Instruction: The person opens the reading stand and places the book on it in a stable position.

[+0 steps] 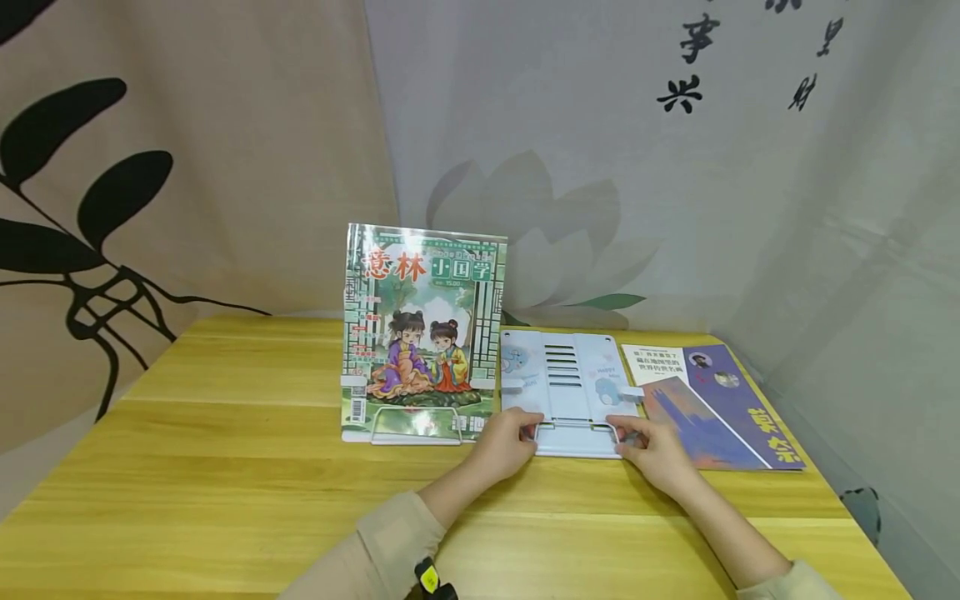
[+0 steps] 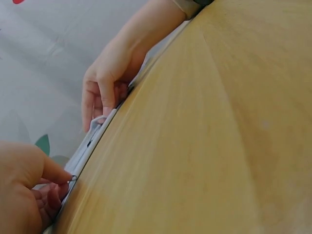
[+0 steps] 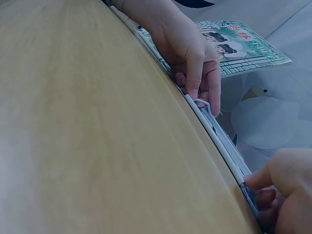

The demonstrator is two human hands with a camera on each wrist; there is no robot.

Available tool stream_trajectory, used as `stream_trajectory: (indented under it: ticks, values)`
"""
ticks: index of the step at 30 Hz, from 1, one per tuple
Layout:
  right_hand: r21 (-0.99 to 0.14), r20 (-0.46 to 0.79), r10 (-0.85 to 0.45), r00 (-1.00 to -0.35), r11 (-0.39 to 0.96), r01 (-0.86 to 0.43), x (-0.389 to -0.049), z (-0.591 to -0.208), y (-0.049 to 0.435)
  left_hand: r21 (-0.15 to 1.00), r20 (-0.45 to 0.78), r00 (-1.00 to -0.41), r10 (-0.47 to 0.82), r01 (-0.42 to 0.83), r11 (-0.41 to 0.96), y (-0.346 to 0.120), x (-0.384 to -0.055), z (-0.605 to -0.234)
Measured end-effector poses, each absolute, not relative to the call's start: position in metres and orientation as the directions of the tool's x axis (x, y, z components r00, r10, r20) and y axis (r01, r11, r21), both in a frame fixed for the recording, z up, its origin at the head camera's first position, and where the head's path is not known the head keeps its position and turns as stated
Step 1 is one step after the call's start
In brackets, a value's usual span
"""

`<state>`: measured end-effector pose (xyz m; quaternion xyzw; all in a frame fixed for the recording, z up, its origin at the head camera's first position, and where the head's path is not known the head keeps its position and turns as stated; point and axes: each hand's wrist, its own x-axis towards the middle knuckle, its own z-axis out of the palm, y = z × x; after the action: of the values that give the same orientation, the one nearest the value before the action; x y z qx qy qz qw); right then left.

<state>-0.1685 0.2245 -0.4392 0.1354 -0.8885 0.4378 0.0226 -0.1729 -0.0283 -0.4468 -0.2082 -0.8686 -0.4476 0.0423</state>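
Observation:
A white book stand [image 1: 572, 443] with slots and pale blue cartoon animals lies flat on the wooden table, a wire ledge [image 1: 573, 426] across its near part. At the ledge's left end, my left hand [image 1: 504, 443] pinches the wire between thumb and fingers. My right hand [image 1: 662, 457] pinches its right end the same way. The left wrist view shows the thumb and fingertips of my left hand [image 2: 24, 183] right at the wire, low along the table edge. From the right wrist, my right hand [image 3: 287, 183] appears at the other end of the stand.
Left of the stand, a green illustrated magazine [image 1: 427, 333] stands upright, a wire ledge [image 1: 416, 442] across its lower front. On the right lies a purple book [image 1: 738, 417] with a picture cover, near the table's right edge. A printed curtain [image 1: 300, 167] hangs behind.

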Motion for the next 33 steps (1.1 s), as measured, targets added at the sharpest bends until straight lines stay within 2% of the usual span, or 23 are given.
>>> stream_trajectory:
  ticks: [19, 24, 29, 33]
  values:
    - [-0.78, 0.19, -0.31, -0.932, 0.528, -0.335, -0.159, -0.427, 0.222, 0.816, 0.131, -0.912, 0.388, 0.322, 0.481, -0.028, -0.171, -0.439]
    - [-0.774, 0.2, -0.307, -0.931, 0.532, -0.342, -0.155, -0.418, 0.218, 0.839, 0.164, -0.907, 0.388, 0.335, 0.429, -0.029, -0.172, -0.441]
    - [-0.767, 0.183, -0.263, -0.947, 0.565, -0.305, -0.163, -0.429, 0.227, 0.854, 0.193, -0.909, 0.369, 0.341, 0.393, -0.03, -0.172, -0.441]
    - [-0.756, 0.239, -0.223, -0.945, 0.568, -0.325, -0.17, -0.431, 0.231, 0.842, 0.229, -0.914, 0.336, 0.359, 0.402, -0.029, -0.172, -0.439]
